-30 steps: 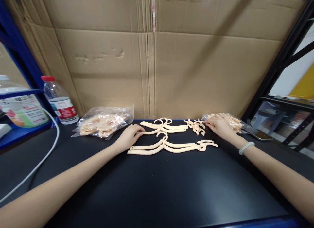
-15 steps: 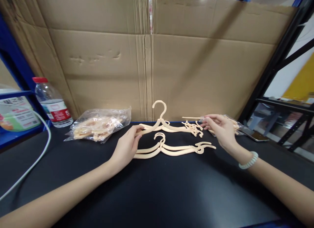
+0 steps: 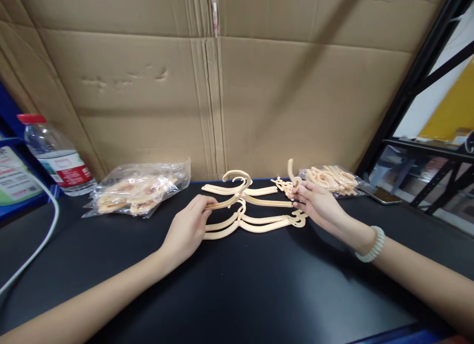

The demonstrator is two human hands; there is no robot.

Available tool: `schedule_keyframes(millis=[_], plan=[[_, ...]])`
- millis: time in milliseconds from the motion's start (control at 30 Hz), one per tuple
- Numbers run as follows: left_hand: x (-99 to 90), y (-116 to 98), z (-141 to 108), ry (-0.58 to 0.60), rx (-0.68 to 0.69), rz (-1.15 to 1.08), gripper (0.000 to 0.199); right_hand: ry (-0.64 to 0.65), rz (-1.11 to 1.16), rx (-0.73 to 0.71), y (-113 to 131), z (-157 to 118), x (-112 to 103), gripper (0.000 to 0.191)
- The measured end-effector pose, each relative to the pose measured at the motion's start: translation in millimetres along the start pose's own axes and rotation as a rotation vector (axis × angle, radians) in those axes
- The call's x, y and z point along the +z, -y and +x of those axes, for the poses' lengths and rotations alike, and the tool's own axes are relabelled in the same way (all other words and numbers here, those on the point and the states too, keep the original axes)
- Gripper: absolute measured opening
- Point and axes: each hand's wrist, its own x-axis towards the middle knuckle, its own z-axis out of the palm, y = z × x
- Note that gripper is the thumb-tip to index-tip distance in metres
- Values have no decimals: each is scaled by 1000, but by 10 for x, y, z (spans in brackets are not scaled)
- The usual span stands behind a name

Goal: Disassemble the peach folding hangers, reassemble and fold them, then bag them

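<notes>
The left hand [image 3: 187,228] pinches one end of a cream hanger [image 3: 255,201] held above the desk [image 3: 237,294]; the right hand [image 3: 320,206] pinches a small piece [image 3: 291,170] near the hanger's other end, perhaps touching it, hard to tell from here.

Left grip [image 3: 188,223] holds a hanger [image 3: 268,203], right grip [image 3: 321,205] a curved piece [image 3: 291,170].

Before you, a soft diagonal shadow crossed the tan creased cardboard wall [image 3: 148,102] at one o'clock; pale glare lay on the smooth black tabletop [image 3: 237,289] at five o'clock.
</notes>
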Motion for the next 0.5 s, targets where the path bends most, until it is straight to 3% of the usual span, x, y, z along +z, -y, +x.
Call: schedule_keyframes(millis=[300,500], plan=[[3,19,-9,19,-41,21,18,209,-136,-43,93,-58,40,25],[-3,14,-9,18,-49,35,18,223,-186,8,113,-11,-31,27]])
